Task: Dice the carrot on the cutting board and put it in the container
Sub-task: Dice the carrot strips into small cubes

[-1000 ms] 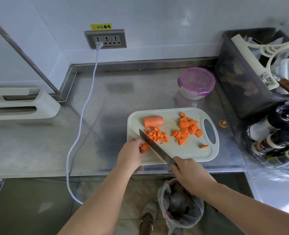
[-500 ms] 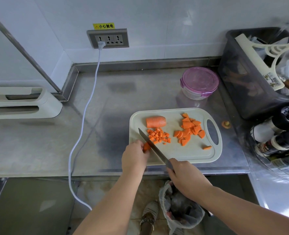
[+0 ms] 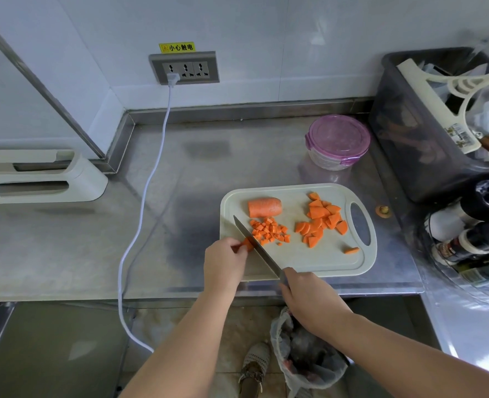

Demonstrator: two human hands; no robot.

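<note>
Head view: we look down at a shiny metal counter [image 3: 180, 196] with a pale cutting board [image 3: 297, 262] in the middle of the frame.

Our left hand [image 3: 224, 264] is at the lower left corner of the board. Its fingers are curled and they pinch a small piece of carrot [image 3: 247, 244]. Our right hand [image 3: 309, 300] is at the lower edge of the board, wrapped tight around the handle of a knife [image 3: 256, 247]. We cannot see the handle itself. The blade points to the upper left and rests right beside the piece we pinch.

More carrot lies on the board. A thick uncut chunk [image 3: 264, 207] lies near the top. Just below it is a little pile of tiny cubes [image 3: 270, 231]. To the right is a pile of bigger flat slices [image 3: 322, 222], and one lone bit [image 3: 351, 250] lies near the board's handle hole.

The container [image 3: 338, 142] stands on the counter above the board, toward the upper right, well apart from the carrot. A purple lid sits on it.

At the right edge of the frame we see a dark bin [image 3: 404, 133] and some bottles [image 3: 467, 242]. A white cord [image 3: 151, 173] runs down from a wall socket [image 3: 184, 67] at the top. Below the counter are a plastic bag [image 3: 303, 357] and a shoe [image 3: 254, 366].
</note>
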